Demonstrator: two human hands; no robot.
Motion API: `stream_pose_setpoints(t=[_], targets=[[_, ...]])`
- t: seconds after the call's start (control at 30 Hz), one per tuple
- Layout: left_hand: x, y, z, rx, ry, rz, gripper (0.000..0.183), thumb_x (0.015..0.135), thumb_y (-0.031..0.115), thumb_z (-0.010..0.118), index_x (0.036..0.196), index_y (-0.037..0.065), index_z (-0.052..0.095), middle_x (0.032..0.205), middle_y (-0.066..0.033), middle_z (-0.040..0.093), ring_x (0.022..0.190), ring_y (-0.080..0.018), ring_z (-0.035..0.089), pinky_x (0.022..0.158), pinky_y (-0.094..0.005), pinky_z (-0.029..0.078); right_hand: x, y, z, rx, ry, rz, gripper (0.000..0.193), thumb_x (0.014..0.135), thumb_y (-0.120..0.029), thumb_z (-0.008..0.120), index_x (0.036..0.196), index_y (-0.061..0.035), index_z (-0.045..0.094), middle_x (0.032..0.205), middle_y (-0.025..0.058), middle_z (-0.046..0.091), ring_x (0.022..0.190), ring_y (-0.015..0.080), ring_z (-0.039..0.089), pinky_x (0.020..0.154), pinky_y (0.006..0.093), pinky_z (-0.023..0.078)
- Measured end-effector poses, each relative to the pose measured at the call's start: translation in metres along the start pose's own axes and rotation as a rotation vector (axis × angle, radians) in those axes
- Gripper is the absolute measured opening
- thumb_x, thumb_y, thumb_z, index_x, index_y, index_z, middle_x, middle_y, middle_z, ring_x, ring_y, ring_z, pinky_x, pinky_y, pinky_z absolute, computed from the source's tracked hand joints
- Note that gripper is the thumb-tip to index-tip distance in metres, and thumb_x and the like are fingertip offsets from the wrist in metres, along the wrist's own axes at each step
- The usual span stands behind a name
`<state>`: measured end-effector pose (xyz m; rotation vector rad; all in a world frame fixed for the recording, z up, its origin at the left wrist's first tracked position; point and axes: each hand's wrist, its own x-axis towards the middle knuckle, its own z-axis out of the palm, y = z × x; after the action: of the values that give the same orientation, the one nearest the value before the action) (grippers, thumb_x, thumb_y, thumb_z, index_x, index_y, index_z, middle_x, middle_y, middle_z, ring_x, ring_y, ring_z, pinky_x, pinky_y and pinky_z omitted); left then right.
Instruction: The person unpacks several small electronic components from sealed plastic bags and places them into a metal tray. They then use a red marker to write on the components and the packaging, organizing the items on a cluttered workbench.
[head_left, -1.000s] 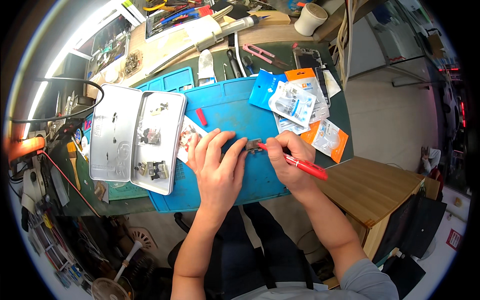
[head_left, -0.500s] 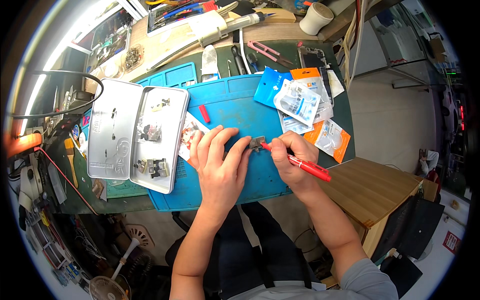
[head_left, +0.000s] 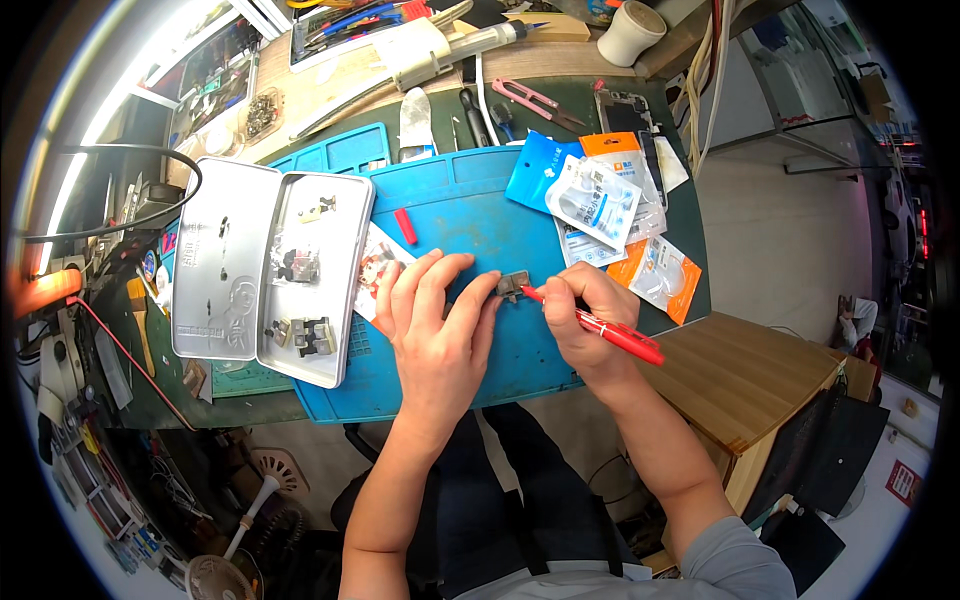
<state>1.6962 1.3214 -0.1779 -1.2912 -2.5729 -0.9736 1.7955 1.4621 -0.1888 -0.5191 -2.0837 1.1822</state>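
Observation:
My right hand (head_left: 590,315) grips a red marker pen (head_left: 622,340), its bare tip touching a small grey metal part (head_left: 513,284) on the blue work mat (head_left: 480,215). With thumb and index finger, my left hand (head_left: 440,320) pinches that part by its left side. The part's exact kind is too small to make out. A red pen cap (head_left: 405,226) lies loose on the mat, beyond my left hand. To the left, an open silver tin (head_left: 353,270) holds several small dark and grey parts in its tray. A printed card (head_left: 380,270) pokes out between tin and hand.
Blue, white and orange pouches (head_left: 600,200) overlap on the mat's right side. Pink-handled snips (head_left: 538,102), a screwdriver (head_left: 474,115) and a phone part (head_left: 625,115) lie behind it. A black cable (head_left: 190,165) arches over the tin. A wooden cabinet (head_left: 735,375) stands at the right.
Both hands stay nearly in place, the left still on the small part and the pen tip still at it. The view has shifted very slightly.

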Motion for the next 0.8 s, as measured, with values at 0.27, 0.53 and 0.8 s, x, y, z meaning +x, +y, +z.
stream_pose_setpoints(t=[0.27, 0.53, 0.8], targets=[[0.0002, 0.0002, 0.0004, 0.005, -0.001, -0.003, 0.027, 0.079, 0.013, 0.080, 0.105, 0.015, 0.074, 0.121, -0.0027, 0.063, 0.123, -0.0275, 0.055, 0.115, -0.0498, 0.030, 0.0011, 0.0012, 0.0007, -0.017, -0.022, -0.012, 0.026, 0.090, -0.011, 0.071, 0.069, -0.0035, 0.057, 0.059, 0.0055, 0.054, 0.047, 0.0177, 0.051, 0.045, 0.0317, 0.039], [0.0000, 0.0002, 0.0004, 0.004, -0.002, -0.006, 0.026, 0.079, 0.014, 0.080, 0.105, 0.015, 0.074, 0.121, -0.0025, 0.063, 0.123, -0.0274, 0.055, 0.115, -0.0498, 0.030, -0.0009, 0.0024, 0.0005, -0.003, 0.000, 0.002, 0.029, 0.091, -0.013, 0.071, 0.068, -0.0038, 0.056, 0.058, 0.0051, 0.053, 0.046, 0.0178, 0.050, 0.045, 0.0320, 0.039], [0.0001, 0.0006, -0.0001, 0.004, -0.007, -0.007, 0.026, 0.080, 0.014, 0.080, 0.105, 0.015, 0.074, 0.121, -0.0028, 0.063, 0.123, -0.0275, 0.055, 0.115, -0.0497, 0.029, 0.0008, 0.0005, 0.0015, -0.020, 0.014, -0.028, 0.029, 0.091, -0.012, 0.070, 0.068, -0.0036, 0.056, 0.058, 0.0052, 0.052, 0.046, 0.0179, 0.050, 0.045, 0.0320, 0.039]])
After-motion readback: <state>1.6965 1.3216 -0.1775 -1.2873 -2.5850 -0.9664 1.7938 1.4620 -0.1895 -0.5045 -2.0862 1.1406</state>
